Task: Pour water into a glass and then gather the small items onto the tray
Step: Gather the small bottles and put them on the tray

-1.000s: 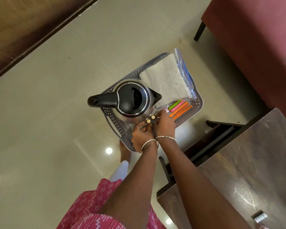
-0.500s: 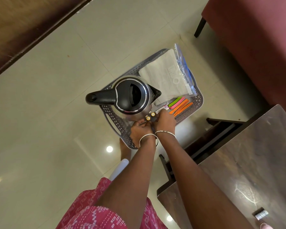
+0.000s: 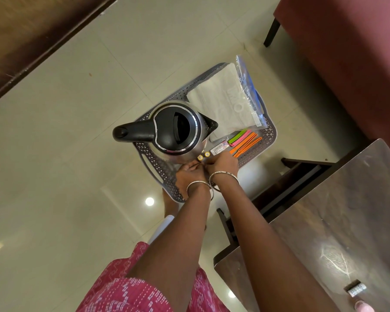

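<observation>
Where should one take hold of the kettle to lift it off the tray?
Grip the kettle by its black handle, coming from the picture's left: it juts out past the rim of the tray with open space around it, whereas the steel body is round and smooth.

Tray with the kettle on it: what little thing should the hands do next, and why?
Probably draw the right hand back toward the table. It and the left hand meet at the two batteries, which look to sit on the tray beside the kettle, and one small black-and-white item still lies on the table.
</observation>
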